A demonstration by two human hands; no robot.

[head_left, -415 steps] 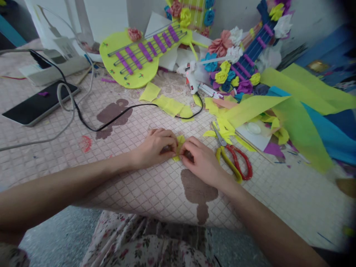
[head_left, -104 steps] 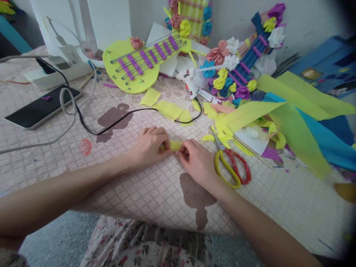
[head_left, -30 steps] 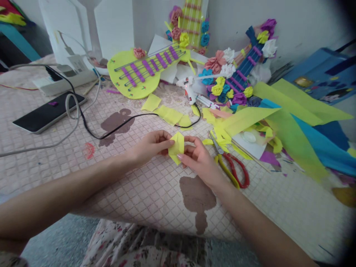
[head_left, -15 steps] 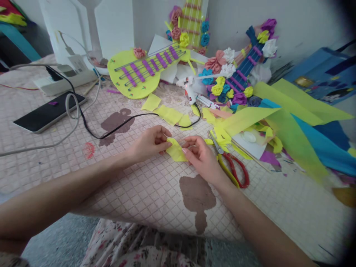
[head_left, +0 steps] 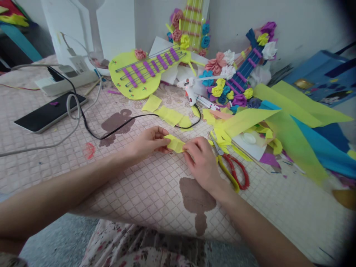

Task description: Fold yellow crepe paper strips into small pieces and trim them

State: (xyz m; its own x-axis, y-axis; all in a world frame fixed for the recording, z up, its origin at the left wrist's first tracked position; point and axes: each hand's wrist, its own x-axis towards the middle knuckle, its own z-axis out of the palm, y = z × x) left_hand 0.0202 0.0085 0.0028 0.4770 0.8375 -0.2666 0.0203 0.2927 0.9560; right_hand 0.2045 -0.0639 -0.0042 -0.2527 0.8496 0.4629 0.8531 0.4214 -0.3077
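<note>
The left hand (head_left: 148, 144) pinches the near-left end of a small yellow paper piece (head_left: 175, 144), fingers closed on it, presumably to steady it; the right hand (head_left: 202, 159) pinches the opposite end, apparently keeping it stretched. Between both grips, the paper looks thin, creased and bright. Scissors (head_left: 233, 170) lie right of them.

"How's the light?"
"Soft, cool and moderately bright; I can't pin down its source. Faint shadows fall on the white panel (head_left: 116, 31) at eleven o'clock."
"Any shine?"
"A dull highlight on the gold clasp (head_left: 303, 82), between two and three."
"And sharpness?"
"Fair at the centre, where the tablecloth's grid (head_left: 144, 193) reads clearly. Toward three and four, detail smears, and the green strip (head_left: 297, 148) softens at its lower end. Darkness closes the corners at two and four."
</note>
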